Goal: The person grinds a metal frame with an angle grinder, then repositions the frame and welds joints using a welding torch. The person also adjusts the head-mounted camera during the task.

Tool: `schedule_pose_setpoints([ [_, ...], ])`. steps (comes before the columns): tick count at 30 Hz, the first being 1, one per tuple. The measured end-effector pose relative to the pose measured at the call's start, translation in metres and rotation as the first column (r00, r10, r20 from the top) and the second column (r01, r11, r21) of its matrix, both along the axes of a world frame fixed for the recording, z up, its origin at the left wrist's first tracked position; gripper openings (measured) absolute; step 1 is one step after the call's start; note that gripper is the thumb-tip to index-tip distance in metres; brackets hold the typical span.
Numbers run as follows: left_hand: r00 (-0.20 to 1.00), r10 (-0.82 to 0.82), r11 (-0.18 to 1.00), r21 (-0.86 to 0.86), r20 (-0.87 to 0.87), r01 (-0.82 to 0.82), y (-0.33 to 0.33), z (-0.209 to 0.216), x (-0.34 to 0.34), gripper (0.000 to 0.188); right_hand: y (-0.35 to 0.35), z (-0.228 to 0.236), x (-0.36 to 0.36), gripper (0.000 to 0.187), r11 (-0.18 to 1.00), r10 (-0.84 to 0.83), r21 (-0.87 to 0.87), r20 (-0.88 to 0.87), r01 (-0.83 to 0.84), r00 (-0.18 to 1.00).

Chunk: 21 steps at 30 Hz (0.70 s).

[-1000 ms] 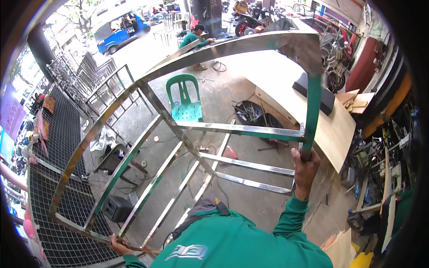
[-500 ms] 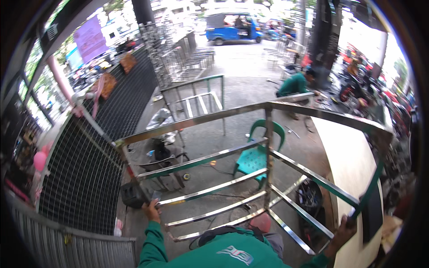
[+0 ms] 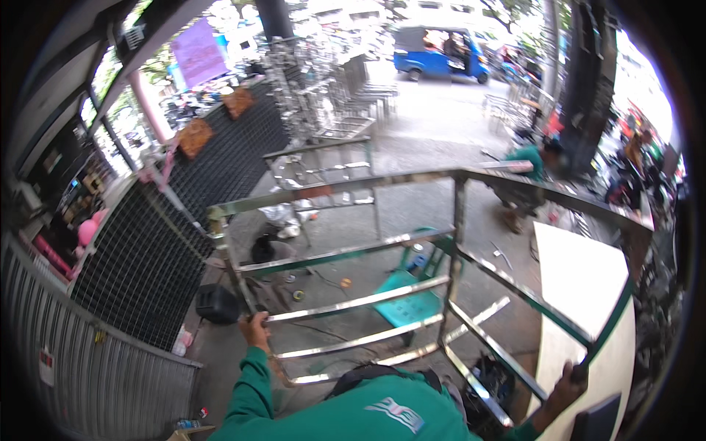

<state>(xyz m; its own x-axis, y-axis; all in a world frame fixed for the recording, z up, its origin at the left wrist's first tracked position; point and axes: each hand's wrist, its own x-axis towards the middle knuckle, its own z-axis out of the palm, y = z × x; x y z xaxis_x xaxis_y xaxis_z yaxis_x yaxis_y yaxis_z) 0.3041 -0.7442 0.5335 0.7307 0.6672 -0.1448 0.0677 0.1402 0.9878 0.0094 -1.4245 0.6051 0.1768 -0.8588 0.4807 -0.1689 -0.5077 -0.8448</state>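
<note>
A large frame of shiny square metal tubing [image 3: 460, 220] is held up in front of me, a post in its middle and several cross bars on each side. My left hand [image 3: 256, 331] is closed round its left side, near the end of a cross bar. On the right, my right hand [image 3: 569, 386] grips the lower end of the frame's right side bar. Through the bars a green plastic chair [image 3: 404, 300] shows on the floor beyond. Another metal frame [image 3: 340, 176] stands farther back on the left.
A pale board [image 3: 577, 275] lies along the right side. A co-worker in green [image 3: 531, 158] crouches at the back right. On the left are a black mesh panel [image 3: 143, 261], a corrugated metal panel [image 3: 95, 353] and a black case [image 3: 217, 303]. A blue vehicle [image 3: 439, 57] is outside.
My view has turned left, so the surroundings sit farther right in it. The tubing frame stays in both hands, nearly unchanged in the picture.
</note>
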Motion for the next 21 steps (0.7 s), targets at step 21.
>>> schedule_pose_setpoints([
  [21, 0.989, 0.013, 1.0, 0.005, -0.149, -0.012, -0.298, -0.061, 0.107, 0.032, -0.336, 0.06, 0.266, 0.035, 0.97, 0.229, 0.068, 0.048, -0.232, 0.972],
])
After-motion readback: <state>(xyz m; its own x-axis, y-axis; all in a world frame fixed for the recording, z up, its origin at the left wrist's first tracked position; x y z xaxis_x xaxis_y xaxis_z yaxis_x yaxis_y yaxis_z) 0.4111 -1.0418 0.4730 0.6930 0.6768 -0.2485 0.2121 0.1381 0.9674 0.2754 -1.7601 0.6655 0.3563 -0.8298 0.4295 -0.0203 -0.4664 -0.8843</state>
